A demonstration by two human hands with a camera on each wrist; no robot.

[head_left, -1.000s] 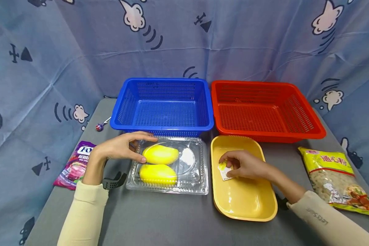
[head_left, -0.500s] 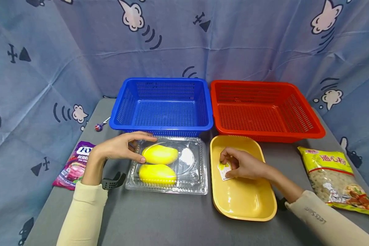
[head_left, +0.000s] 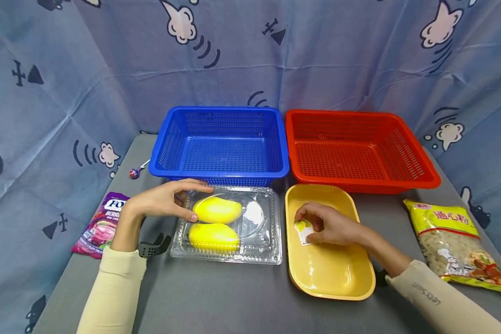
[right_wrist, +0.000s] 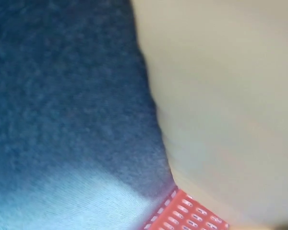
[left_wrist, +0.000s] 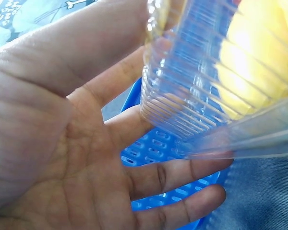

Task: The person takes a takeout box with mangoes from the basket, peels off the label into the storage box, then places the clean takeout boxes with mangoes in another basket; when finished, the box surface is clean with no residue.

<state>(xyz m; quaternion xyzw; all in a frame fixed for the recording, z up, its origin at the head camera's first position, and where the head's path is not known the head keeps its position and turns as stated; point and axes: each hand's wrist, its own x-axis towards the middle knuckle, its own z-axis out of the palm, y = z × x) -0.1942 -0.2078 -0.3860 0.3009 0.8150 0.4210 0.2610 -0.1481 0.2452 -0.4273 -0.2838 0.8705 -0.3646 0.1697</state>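
At the left end of a clear plastic clamshell box (head_left: 260, 241), my left hand (head_left: 167, 198) grips its side, the thumb on the lid. In the left wrist view the fingers (left_wrist: 168, 175) reach beneath the ribbed box wall. Two yellow mangoes (head_left: 218, 210) lie inside, one nearer than the other. My right hand (head_left: 336, 226) is inside a yellow plastic tub (head_left: 338, 278), pinching a small white card with a yellow picture (head_left: 303, 232) between thumb and fingers. The right wrist view shows no fingers clearly.
Behind stand a blue basket (head_left: 221, 174) and a red basket (head_left: 367, 183), side by side. A purple candy bag (head_left: 102, 227) and a lollipop (head_left: 135, 173) lie at left. A bag of macaroni (head_left: 459, 246) lies at right. A patterned curtain (head_left: 234, 55) hangs behind the grey table (head_left: 217, 297).
My right hand has shifted very slightly with the card, still inside the yellow tub. My left hand and the clear box look unmoved.
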